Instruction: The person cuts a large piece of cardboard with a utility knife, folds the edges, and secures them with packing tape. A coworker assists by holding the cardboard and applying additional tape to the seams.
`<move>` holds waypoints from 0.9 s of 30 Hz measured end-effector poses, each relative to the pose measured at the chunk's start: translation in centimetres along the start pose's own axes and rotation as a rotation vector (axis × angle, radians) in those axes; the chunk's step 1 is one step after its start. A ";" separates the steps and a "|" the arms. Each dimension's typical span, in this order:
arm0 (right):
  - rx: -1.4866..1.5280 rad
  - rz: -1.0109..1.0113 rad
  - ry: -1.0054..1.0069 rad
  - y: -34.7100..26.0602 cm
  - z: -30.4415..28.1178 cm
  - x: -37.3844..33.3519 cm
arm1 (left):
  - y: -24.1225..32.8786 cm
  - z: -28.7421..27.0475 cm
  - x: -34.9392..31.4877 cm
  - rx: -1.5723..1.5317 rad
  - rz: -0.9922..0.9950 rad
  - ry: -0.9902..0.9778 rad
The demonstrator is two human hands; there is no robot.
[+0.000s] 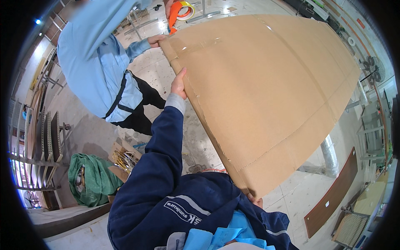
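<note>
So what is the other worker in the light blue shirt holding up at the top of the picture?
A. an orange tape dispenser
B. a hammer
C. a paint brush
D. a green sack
A: the co-worker's hand grips an orange tape dispenser with a roll of tape, just above the taped corner of the big cardboard box.

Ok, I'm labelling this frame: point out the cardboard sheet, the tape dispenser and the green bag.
cardboard sheet (266,91), head view, middle of its brown face.
tape dispenser (180,11), head view, orange body beside the tape roll.
green bag (93,179), head view, middle of the crumpled green cover.
</note>
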State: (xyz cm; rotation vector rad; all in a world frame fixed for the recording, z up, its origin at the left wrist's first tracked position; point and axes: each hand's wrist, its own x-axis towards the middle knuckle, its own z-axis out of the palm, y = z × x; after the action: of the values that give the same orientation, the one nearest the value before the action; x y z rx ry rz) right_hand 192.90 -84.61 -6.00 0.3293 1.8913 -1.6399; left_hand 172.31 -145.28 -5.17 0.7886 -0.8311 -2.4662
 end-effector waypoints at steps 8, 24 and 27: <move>0.020 -0.022 0.041 -0.7 0.8 -0.3 | 0.0 -0.2 0.2 -0.002 -0.014 -0.013; -0.005 0.003 0.075 -1.8 1.4 -0.8 | 0.5 0.6 1.6 0.175 0.034 0.191; 0.016 -0.008 0.041 -2.5 1.5 -1.1 | 0.5 0.6 1.5 0.164 0.010 0.183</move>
State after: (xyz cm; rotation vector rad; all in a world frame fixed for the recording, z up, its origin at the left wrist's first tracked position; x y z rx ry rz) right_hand 192.86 -86.35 -3.40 0.3656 1.9125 -1.6662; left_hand 170.86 -146.22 -5.04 1.0476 -0.9735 -2.2963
